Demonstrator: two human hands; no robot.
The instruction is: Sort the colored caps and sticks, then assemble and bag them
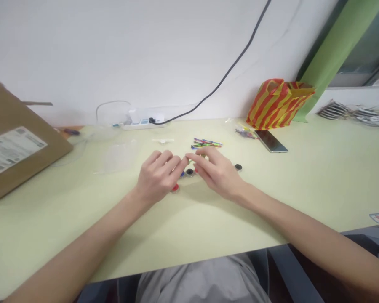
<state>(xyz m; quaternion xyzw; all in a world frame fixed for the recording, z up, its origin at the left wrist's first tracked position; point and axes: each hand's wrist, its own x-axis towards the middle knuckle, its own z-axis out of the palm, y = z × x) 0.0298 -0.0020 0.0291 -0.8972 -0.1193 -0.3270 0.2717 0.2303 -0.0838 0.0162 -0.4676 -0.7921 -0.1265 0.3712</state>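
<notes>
My left hand [159,176] is closed, its fingers curled and its index fingertip meeting the fingertips of my right hand [219,171]. Those right fingers are pinched together. A sliver of green shows between the two hands, but what it belongs to is mostly hidden. Beneath them on the table lie small round pieces with clear rims: a black one [189,172], a partly covered blue one [182,174] and a red one [175,188] by my left hand. Another black round piece [238,167] sits right of my right hand. Just beyond is a pile of thin coloured sticks [206,143].
A cardboard box [15,143] stands at the left. Clear plastic bags [116,158] lie near it. Along the wall is a power strip [143,122] with a black cable [221,82]. A phone [271,142] and a striped bag [278,105] are at the back right.
</notes>
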